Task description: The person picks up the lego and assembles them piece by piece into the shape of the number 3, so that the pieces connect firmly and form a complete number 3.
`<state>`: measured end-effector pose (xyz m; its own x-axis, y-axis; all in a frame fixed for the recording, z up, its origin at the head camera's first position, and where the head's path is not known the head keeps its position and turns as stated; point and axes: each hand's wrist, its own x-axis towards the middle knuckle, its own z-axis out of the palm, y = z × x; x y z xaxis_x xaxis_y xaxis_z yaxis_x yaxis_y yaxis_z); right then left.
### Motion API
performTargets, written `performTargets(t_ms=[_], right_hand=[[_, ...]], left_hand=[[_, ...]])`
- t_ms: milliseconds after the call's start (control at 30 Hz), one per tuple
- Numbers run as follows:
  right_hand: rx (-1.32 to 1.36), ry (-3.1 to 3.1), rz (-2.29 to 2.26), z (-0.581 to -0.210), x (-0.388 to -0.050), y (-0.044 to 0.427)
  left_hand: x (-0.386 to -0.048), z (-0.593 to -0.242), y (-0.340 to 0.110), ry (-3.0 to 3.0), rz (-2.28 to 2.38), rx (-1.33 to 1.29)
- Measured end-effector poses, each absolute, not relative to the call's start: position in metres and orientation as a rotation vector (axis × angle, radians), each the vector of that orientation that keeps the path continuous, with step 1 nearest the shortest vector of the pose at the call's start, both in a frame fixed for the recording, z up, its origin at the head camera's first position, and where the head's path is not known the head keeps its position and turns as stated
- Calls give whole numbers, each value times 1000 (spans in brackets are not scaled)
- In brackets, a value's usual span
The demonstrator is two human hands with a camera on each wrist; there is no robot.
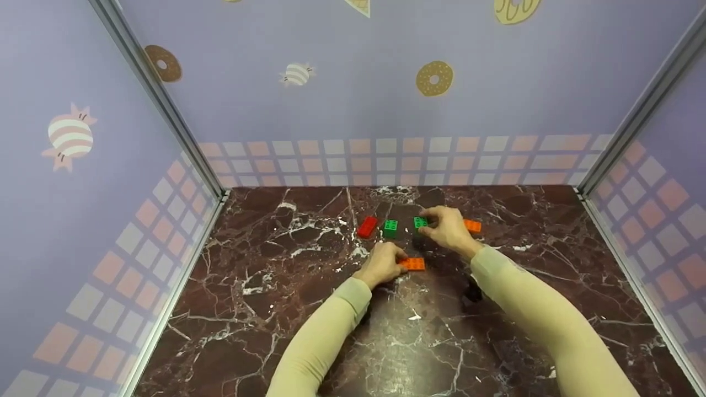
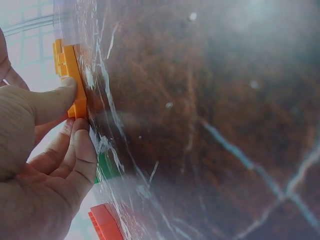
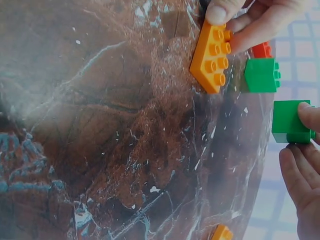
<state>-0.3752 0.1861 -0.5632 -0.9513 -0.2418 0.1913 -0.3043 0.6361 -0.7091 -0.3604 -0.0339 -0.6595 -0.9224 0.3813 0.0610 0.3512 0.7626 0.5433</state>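
My left hand point(image 1: 381, 263) pinches an orange toy building brick point(image 1: 415, 264) by its left end, thumb on the near side. The brick's studs show in the right wrist view, where part of the left hand point(image 3: 255, 20) also appears. Farther back, my right hand point(image 1: 448, 229) grips a green brick point(image 3: 290, 120) between thumb and fingers. This brick seems held slightly above the table, against the wall in the right wrist view. A second green brick point(image 1: 390, 227) stands on the table between the red brick point(image 1: 367, 226) and the right hand.
Another orange brick point(image 1: 473, 225) lies just right of the right hand, partly hidden by it. The dark red marbled table point(image 1: 265, 331) is enclosed by a patterned back wall point(image 1: 353, 110) and side walls with metal edge strips.
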Motion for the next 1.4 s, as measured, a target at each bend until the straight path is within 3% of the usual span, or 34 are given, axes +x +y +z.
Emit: performTargets(t_ms=[67,300,600,833,933,1400], right_hand=[[474,-2770,1219,-561,-373,186],[533,-2733,1173,-559,-369,189],[570,-2736,1129,-562,-356,194],[600,-2728,1140,-566,-349,197],[602,-2735,1140,-569,-345,197],[623,-2755,1110,-582,-331,198]], left_hand=[[-367,-668,-34,2904,862,601],[-346,-640,-34,2966,849,637],[-364,-663,-36,2932,870,605],[-334,-615,-34,2949,828,619],[-332,-613,-35,2930,845,615],[-362,-664,-35,2914,940,608]])
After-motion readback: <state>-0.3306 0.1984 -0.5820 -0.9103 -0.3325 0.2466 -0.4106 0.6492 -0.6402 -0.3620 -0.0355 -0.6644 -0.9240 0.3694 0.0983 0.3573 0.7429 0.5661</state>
